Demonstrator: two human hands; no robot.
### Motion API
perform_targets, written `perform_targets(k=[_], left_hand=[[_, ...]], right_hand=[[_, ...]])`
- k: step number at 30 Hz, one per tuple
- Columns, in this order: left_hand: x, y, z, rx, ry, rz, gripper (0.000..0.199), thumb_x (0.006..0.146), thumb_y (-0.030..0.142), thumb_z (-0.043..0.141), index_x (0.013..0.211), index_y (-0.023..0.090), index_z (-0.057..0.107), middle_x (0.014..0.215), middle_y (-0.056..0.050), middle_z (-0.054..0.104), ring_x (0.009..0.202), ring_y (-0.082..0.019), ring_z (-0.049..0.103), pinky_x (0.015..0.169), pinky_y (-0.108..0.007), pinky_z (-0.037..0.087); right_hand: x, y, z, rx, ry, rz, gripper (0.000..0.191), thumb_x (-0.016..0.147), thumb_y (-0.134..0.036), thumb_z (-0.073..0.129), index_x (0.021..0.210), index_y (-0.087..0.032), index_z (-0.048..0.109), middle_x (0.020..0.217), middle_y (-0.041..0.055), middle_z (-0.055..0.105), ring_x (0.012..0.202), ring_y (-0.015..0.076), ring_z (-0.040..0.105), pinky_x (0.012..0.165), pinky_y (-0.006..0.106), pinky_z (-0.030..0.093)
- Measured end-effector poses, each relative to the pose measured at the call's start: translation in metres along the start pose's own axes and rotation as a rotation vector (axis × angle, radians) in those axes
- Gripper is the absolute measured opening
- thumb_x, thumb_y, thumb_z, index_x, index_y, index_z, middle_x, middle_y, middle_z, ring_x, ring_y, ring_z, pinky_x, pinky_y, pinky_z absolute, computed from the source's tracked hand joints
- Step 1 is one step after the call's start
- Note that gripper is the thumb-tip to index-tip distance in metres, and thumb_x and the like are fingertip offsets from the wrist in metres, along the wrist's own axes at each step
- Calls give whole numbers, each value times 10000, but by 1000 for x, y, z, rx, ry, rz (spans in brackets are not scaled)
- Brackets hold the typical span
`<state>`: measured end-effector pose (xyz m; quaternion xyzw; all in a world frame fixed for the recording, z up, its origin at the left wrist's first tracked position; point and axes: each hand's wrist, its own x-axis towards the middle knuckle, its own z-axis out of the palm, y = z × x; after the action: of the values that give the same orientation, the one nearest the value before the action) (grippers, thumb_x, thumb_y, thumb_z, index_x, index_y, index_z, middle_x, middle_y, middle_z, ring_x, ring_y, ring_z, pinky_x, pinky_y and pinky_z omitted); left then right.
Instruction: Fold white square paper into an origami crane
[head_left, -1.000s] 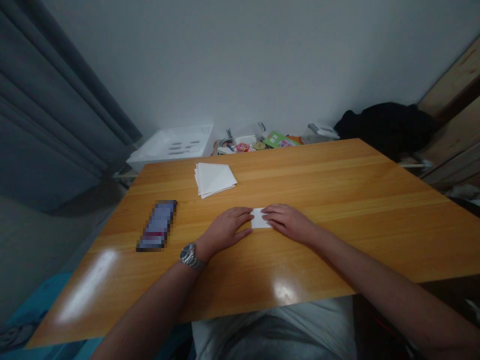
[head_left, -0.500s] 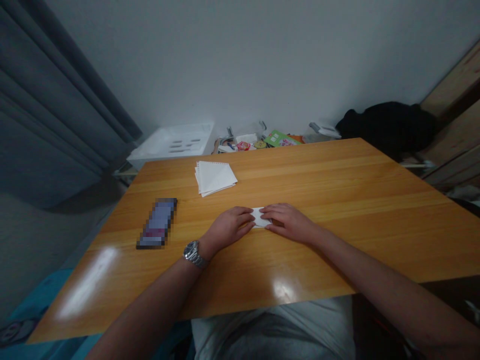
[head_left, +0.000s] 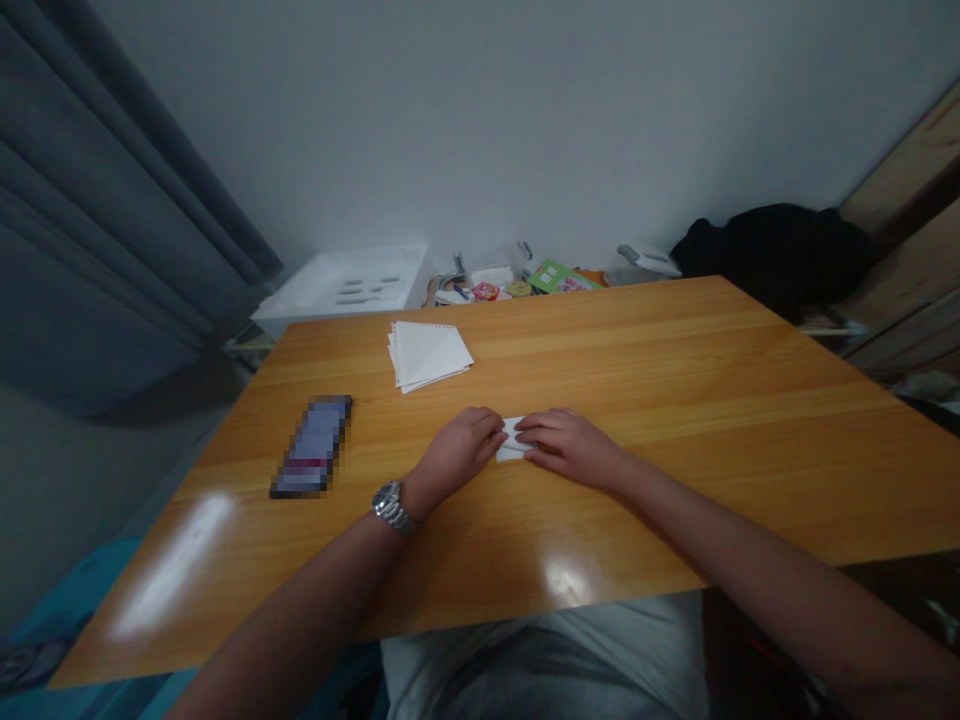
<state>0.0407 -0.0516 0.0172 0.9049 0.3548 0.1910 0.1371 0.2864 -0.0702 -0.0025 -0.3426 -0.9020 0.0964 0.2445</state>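
Small white folded paper (head_left: 513, 441), flat on the wooden worktop (head_left: 675, 400), near the middle and a little toward the near edge. Pinned from both sides: left hand (head_left: 456, 457) on its left end, right hand (head_left: 571, 447) on its right end, fingertips of both pressing down on the sheet and almost meeting over it. Grip of each hand flat and low, fingers bent slightly, pressing rather than wrapped around anything; only a narrow strip of paper visible between them. Wristwatch (head_left: 392, 507) on the left wrist, just near of that hand.

Farther back and to the left, a stack of white sheets (head_left: 428, 355) lying loose on the worktop, well apart from the hands. To the left of the hands, a dark phone (head_left: 313, 460), screen blurred, also apart from them. Beyond the far edge, a white bin (head_left: 345, 288), a clutter of small colourful items (head_left: 517, 282), and a dark bundle of cloth (head_left: 772, 250) at far right. Grey curtain (head_left: 97, 250) along the left.
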Motion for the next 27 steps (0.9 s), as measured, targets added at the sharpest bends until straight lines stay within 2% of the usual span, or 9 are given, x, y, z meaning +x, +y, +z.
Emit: perform_targets(k=[5,9,14,18,23,27], left_hand=[[2,1,1,82,11,-8,232,1032,330,459,953,181,618,964,-74,636,906,-218,573,839,-358,477],[2,2,1,84,20,3,233,1031,333,464,942,180,616,963,-73,633,903,-217,572,833,-358,481],[0,3,-1,-18,33,61,196,1026,322,482,1073,186,616,1090,-76,655,1004,-209,604,910,-353,498],[-3,1,0,-44,10,117,257,1007,359,532,1193,202,616,1199,-80,664,1095,-215,614,970,-356,505],[-6,-1,-1,47,-34,149,291,1001,374,537,1197,201,664,1233,-92,664,1129,-243,611,997,-395,495],[-7,4,-4,77,-63,139,340,993,402,542,1243,206,662,1183,-108,664,1094,-253,614,973,-417,491]], right_hand=[[2,-3,-1,38,6,10,237,979,-275,592,1200,-223,659,1180,76,732,1085,232,671,950,387,500],[1,-2,-1,39,-3,-4,215,983,-254,584,1179,-223,667,1193,68,731,1110,231,669,979,394,500],[1,1,-2,51,22,-28,196,975,-204,582,1132,-221,697,1196,72,737,1125,225,678,993,397,516],[1,1,-4,80,32,-37,201,963,-175,591,1115,-228,711,1205,73,737,1138,216,682,1011,392,521],[0,7,-5,33,70,-16,169,957,-174,597,1047,-223,731,1216,86,726,1140,235,674,991,421,535],[-2,15,-6,14,107,44,167,950,-164,598,1011,-225,741,1195,97,716,1098,234,670,942,419,549]])
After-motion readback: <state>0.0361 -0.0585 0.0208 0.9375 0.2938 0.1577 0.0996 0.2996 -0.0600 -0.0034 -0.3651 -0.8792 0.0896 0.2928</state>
